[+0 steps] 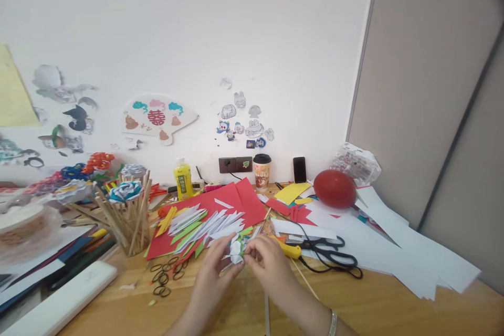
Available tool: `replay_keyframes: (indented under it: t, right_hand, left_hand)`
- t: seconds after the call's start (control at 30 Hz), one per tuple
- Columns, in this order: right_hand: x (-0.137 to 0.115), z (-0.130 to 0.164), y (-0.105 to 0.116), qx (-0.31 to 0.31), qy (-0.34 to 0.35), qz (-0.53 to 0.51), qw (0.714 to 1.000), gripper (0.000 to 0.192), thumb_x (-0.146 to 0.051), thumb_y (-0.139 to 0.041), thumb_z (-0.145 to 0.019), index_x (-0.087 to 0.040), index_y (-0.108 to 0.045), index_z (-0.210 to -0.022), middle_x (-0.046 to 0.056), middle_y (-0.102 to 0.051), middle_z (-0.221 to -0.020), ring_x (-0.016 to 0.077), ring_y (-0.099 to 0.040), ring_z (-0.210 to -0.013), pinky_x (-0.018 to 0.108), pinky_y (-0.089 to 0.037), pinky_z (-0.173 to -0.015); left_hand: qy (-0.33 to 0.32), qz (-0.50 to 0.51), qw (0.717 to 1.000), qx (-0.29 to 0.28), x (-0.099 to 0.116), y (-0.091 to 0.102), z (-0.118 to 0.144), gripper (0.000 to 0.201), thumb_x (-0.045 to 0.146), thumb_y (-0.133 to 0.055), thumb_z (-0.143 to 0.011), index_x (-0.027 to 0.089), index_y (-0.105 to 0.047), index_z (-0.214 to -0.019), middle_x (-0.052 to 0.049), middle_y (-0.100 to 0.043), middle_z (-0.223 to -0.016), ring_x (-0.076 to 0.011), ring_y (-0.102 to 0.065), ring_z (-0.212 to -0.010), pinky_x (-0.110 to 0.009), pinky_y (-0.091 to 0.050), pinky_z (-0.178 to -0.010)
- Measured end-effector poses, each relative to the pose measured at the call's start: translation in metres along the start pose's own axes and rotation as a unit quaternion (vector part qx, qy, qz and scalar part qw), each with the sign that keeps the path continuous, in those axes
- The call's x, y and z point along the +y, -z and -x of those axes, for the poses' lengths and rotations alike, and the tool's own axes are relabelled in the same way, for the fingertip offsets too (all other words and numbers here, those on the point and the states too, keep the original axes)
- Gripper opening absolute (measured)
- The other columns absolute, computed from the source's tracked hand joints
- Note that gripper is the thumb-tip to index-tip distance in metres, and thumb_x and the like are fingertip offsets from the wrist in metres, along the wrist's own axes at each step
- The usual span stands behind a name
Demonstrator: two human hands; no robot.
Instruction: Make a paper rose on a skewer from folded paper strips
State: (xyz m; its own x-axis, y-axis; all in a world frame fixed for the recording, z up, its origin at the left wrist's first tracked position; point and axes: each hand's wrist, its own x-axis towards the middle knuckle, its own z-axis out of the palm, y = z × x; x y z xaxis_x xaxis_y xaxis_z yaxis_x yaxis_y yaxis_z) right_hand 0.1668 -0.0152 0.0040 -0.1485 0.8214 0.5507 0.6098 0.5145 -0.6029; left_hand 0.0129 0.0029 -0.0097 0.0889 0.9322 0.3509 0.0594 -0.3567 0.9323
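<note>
White-and-green folded paper piece (236,250) sits between both hands, over the near part of the light wooden table (129,310). Left hand (217,261) grips its left side, fingers curled; right hand (268,258) pinches its right edge. Beyond: large red paper sheet (252,203). Close right: yellow plastic tool (291,250). Leftward, wood surface runs to small black rubber bands (160,276).

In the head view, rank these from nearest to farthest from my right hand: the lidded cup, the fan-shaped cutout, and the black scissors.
1. Black scissors: on the desk, just right of your right hand.
2. Lidded cup: at the back of the desk.
3. Fan-shaped cutout: on the wall, up to the left.
</note>
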Motion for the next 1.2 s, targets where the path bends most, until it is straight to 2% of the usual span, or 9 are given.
replay_keyframes:
  t: [0.2, 0.33, 0.5, 0.57, 0.67, 0.8, 1.0, 1.1, 1.2]
  right_hand:
    - [0.003, -0.001, 0.003, 0.046, 0.112, 0.111, 0.986, 0.014, -0.005, -0.053, -0.076, -0.018, -0.048, -0.075, 0.001, -0.057, -0.079, 0.0173, -0.048, -0.074, 0.03, -0.032, -0.07]
    - [0.004, -0.001, 0.004, 0.07, 0.161, 0.127, 0.976, 0.012, -0.007, -0.049, -0.08, -0.018, -0.048, -0.075, 0.001, -0.056, -0.076, 0.0167, -0.047, -0.072, 0.029, -0.031, -0.069]
    - [0.001, 0.003, 0.0, 0.155, 0.229, 0.163, 0.947, 0.018, -0.011, -0.038, -0.089, -0.018, -0.048, -0.075, 0.002, -0.055, -0.071, 0.0172, -0.043, -0.069, 0.031, -0.031, -0.07]
    - [-0.001, 0.005, 0.0, 0.16, 0.228, 0.149, 0.949, 0.02, -0.013, -0.036, -0.091, -0.018, -0.05, -0.078, 0.003, -0.055, -0.071, 0.0171, -0.043, -0.069, 0.031, -0.031, -0.069]
    - [-0.005, 0.006, 0.002, 0.144, 0.189, 0.082, 0.968, 0.018, -0.017, -0.037, -0.092, -0.018, -0.052, -0.082, 0.002, -0.055, -0.074, 0.0168, -0.046, -0.071, 0.029, -0.032, -0.067]
    - [-0.005, 0.007, 0.003, 0.125, 0.138, 0.016, 0.982, 0.012, -0.021, -0.044, -0.09, -0.019, -0.052, -0.081, 0.002, -0.057, -0.076, 0.0172, -0.049, -0.074, 0.029, -0.035, -0.069]
    - [-0.007, 0.007, 0.004, 0.1, 0.108, -0.041, 0.988, 0.009, -0.021, -0.048, -0.088, -0.02, -0.053, -0.081, 0.002, -0.057, -0.077, 0.0175, -0.051, -0.075, 0.029, -0.038, -0.069]
    - [-0.009, 0.007, 0.01, 0.113, 0.104, -0.081, 0.985, 0.011, -0.019, -0.045, -0.089, -0.02, -0.054, -0.083, 0.002, -0.056, -0.077, 0.0163, -0.052, -0.076, 0.029, -0.039, -0.07]
    - [-0.01, 0.005, 0.016, 0.146, 0.102, -0.091, 0.98, 0.013, -0.019, -0.043, -0.089, -0.02, -0.056, -0.084, 0.002, -0.058, -0.078, 0.0161, -0.053, -0.076, 0.028, -0.04, -0.069]
  left_hand:
    - [0.012, 0.089, 0.996, -0.02, -0.003, 0.001, -0.001, 0.056, 0.037, -0.078, -0.059, 0.023, -0.061, -0.11, -0.008, -0.057, -0.108, -0.0245, -0.055, -0.099, -0.035, -0.05, -0.084]
    - [0.015, 0.12, 0.993, -0.006, -0.005, 0.0, -0.002, 0.051, 0.037, -0.077, -0.06, 0.022, -0.061, -0.106, -0.009, -0.06, -0.105, -0.0251, -0.053, -0.103, -0.034, -0.047, -0.084]
    - [0.017, 0.131, 0.991, 0.009, 0.002, -0.002, 0.0, 0.048, 0.034, -0.078, -0.06, 0.019, -0.059, -0.101, -0.008, -0.061, -0.098, -0.0231, -0.055, -0.097, -0.031, -0.047, -0.079]
    - [0.016, 0.14, 0.99, 0.011, 0.007, -0.002, 0.001, 0.046, 0.034, -0.078, -0.061, 0.019, -0.058, -0.1, -0.007, -0.061, -0.097, -0.0227, -0.056, -0.096, -0.032, -0.047, -0.079]
    - [0.014, 0.145, 0.989, 0.019, 0.014, -0.002, 0.002, 0.045, 0.034, -0.078, -0.061, 0.019, -0.06, -0.099, -0.007, -0.062, -0.099, -0.0236, -0.056, -0.099, -0.034, -0.046, -0.086]
    - [0.011, 0.144, 0.99, -0.003, 0.016, -0.002, 0.003, 0.044, 0.037, -0.076, -0.061, 0.021, -0.061, -0.1, -0.007, -0.064, -0.1, -0.026, -0.057, -0.102, -0.037, -0.045, -0.09]
    - [0.008, 0.135, 0.991, -0.022, 0.014, -0.002, 0.005, 0.05, 0.039, -0.075, -0.064, 0.024, -0.06, -0.109, -0.008, -0.061, -0.116, -0.0276, -0.052, -0.112, -0.037, -0.044, -0.094]
    - [0.03, 0.165, 0.985, -0.043, 0.014, -0.001, 0.006, 0.048, 0.042, -0.073, -0.067, 0.024, -0.061, -0.11, -0.009, -0.059, -0.119, -0.0286, -0.051, -0.114, -0.036, -0.045, -0.092]
    - [0.067, 0.242, 0.966, -0.07, 0.016, -0.001, 0.009, 0.049, 0.047, -0.07, -0.069, 0.025, -0.061, -0.112, -0.009, -0.06, -0.116, -0.0263, -0.056, -0.102, -0.034, -0.048, -0.083]
